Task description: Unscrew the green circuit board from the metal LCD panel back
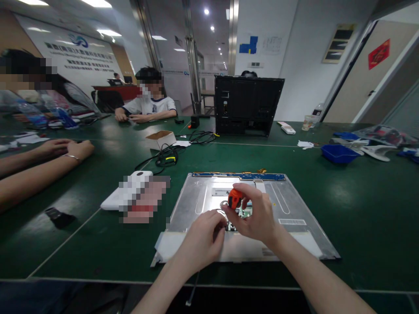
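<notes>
The right hand (255, 213) grasps an orange-and-black screwdriver handle (235, 199) between thumb and fingers, holding it above the middle of a metal-backed display panel (183, 203); the tool's tip is hidden. Just beside it, the left hand (204, 231) rests low over the panel with its fingers curled in at a small green circuit board (247, 210) — whether they pinch anything, I cannot tell. The panel lies flat on the green table (360, 209), near its front edge, with a blue circuit strip (225, 175) along its far side and a white ribbon cable (260, 186) running from that strip toward the middle. A thin cable (193, 292) hangs below the table edge under the left wrist. Left of the panel lies a white slab-shaped device (121, 194); beyond are a coiled black cable (166, 159), an open cardboard box (160, 140) and an upright black monitor housing (248, 104). A co-worker's forearms (46, 179) rest on the table at far left — well apart from the panel.
</notes>
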Demonstrator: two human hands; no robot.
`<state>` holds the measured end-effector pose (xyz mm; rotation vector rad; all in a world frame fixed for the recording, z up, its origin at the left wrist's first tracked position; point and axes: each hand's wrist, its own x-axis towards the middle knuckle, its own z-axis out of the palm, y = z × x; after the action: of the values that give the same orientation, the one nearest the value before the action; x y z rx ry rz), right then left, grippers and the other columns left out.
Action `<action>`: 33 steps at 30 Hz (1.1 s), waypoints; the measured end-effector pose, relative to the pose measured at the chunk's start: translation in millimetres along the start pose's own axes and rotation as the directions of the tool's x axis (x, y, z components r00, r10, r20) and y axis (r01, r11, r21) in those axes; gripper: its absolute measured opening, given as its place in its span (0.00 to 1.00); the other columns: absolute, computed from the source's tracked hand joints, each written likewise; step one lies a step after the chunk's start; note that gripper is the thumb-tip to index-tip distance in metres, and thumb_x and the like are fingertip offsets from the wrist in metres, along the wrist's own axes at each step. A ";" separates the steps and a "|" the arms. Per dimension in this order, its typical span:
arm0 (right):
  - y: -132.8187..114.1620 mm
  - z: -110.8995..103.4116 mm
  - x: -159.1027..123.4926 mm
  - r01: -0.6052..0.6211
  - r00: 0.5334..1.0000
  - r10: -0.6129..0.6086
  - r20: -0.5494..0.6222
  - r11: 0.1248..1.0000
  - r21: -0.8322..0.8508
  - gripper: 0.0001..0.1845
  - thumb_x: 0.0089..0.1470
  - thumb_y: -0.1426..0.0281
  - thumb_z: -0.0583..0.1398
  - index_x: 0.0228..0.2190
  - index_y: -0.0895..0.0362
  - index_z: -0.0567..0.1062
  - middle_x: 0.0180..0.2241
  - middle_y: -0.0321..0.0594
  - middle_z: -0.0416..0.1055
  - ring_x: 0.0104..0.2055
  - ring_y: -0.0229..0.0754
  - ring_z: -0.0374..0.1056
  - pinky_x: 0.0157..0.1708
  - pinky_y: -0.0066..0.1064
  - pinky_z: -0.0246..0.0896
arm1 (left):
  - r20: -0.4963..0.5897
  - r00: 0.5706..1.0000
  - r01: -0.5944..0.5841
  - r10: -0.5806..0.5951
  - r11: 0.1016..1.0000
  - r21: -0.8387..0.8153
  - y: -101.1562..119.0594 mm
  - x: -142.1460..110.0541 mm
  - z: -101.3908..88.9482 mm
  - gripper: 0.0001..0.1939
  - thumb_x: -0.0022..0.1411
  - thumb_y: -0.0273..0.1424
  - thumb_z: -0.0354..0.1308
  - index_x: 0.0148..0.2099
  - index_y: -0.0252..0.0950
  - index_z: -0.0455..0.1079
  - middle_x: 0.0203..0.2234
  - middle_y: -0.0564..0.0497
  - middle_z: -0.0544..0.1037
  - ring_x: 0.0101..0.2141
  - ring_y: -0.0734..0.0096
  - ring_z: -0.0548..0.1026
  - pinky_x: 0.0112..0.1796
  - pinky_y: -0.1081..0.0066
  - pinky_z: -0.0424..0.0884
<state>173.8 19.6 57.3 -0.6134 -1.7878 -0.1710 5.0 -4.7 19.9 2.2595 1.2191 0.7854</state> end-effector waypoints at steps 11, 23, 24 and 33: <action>1.0 0.6 -1.4 -0.025 0.999 0.025 0.039 1.000 0.000 0.19 0.61 0.67 0.59 0.52 0.56 0.62 0.31 0.37 0.75 0.23 0.36 0.69 0.20 0.27 0.64 | 0.017 1.000 0.003 -0.002 1.000 -0.008 -0.4 -0.7 -0.3 0.06 0.58 0.22 0.51 0.37 0.37 0.66 0.34 0.50 0.73 0.36 0.64 0.71 0.36 0.66 0.64; 0.6 -0.3 -1.7 -0.029 0.998 0.030 0.052 0.999 -0.019 0.19 0.62 0.66 0.58 0.52 0.56 0.62 0.30 0.36 0.75 0.23 0.36 0.69 0.21 0.28 0.63 | 0.029 0.999 0.020 -0.020 1.000 0.017 0.3 -0.8 -0.4 0.04 0.58 0.23 0.50 0.35 0.37 0.64 0.34 0.49 0.73 0.36 0.63 0.71 0.36 0.66 0.64; 0.7 -0.5 -1.9 -0.028 0.998 0.029 0.060 0.999 -0.014 0.19 0.62 0.66 0.58 0.52 0.56 0.62 0.31 0.37 0.75 0.23 0.36 0.69 0.21 0.28 0.63 | 0.025 1.000 0.018 -0.018 1.000 0.019 0.0 -0.9 0.0 0.05 0.58 0.23 0.50 0.36 0.37 0.64 0.33 0.49 0.73 0.35 0.63 0.71 0.36 0.66 0.64; 0.2 -2.6 -0.9 -0.038 0.990 0.027 0.139 0.996 0.076 0.22 0.63 0.69 0.56 0.58 0.56 0.61 0.31 0.37 0.76 0.24 0.35 0.70 0.25 0.27 0.66 | 0.029 1.000 0.006 -0.006 1.000 0.001 1.6 0.1 -1.8 0.04 0.59 0.25 0.51 0.36 0.37 0.65 0.34 0.49 0.73 0.36 0.63 0.71 0.37 0.66 0.66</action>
<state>176.2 18.4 57.2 -0.6095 -1.9073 -0.0363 4.8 -5.1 22.3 2.2592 1.2126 0.7471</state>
